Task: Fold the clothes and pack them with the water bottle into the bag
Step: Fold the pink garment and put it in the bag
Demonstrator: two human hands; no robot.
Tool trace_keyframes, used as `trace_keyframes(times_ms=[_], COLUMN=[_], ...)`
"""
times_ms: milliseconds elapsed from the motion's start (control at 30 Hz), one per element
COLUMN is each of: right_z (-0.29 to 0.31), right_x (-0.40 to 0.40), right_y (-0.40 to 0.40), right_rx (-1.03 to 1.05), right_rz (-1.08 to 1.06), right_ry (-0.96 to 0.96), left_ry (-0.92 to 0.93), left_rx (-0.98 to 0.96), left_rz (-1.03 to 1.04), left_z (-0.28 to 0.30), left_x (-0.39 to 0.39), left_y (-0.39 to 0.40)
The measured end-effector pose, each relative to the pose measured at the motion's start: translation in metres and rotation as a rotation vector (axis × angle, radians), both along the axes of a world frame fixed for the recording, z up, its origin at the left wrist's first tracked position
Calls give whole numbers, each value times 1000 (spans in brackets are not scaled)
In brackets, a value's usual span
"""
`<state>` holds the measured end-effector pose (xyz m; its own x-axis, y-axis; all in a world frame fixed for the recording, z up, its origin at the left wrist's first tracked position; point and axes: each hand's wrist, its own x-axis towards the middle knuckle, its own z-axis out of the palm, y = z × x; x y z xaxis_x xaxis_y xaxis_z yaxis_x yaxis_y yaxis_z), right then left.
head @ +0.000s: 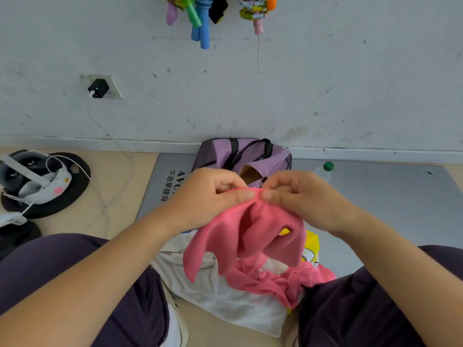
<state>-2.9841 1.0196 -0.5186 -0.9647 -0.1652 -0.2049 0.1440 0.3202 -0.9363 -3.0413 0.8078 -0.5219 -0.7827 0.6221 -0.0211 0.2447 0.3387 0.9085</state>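
Note:
A pink garment [240, 236] hangs lifted in front of me, its lower part crumpled on a pile. My left hand [213, 194] and my right hand [298, 196] pinch its top edge side by side, thumbs nearly touching. Under it lie a white garment [215, 296] and a yellow printed one [312, 242]. Behind my hands a purple bag [240, 154] with black straps stands open against the wall. A clear water bottle with a green cap [328, 166] lies on the grey mat [388, 196] to the bag's right, mostly hidden by my right hand.
My knees in dark trousers frame the pile on both sides. At the left lies a headset [32, 176] on a black pad with a white cable [100, 191] running to a wall charger [98, 88]. Coloured jump ropes [200, 18] hang on the wall above.

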Motion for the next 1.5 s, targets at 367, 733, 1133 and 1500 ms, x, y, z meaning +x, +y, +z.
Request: trace_keyframes(times_ms=[367,733,1133,1500], right_z=[1,0,1,1], right_x=[-3,-3,0,5], right_y=[18,16,7,-3], right_rx=[42,-122,-101,-291], right_rz=[-71,-72,-18,74], right_ry=[51,47,-49,-75], left_ry=[-229,-32,-51,-198], left_rx=[249,-49,25,-85], left_rz=[126,158,204,-105], left_z=[12,1,-1,-2], left_x=[-8,-8,-16,6], left_y=[-5,3,-1,10])
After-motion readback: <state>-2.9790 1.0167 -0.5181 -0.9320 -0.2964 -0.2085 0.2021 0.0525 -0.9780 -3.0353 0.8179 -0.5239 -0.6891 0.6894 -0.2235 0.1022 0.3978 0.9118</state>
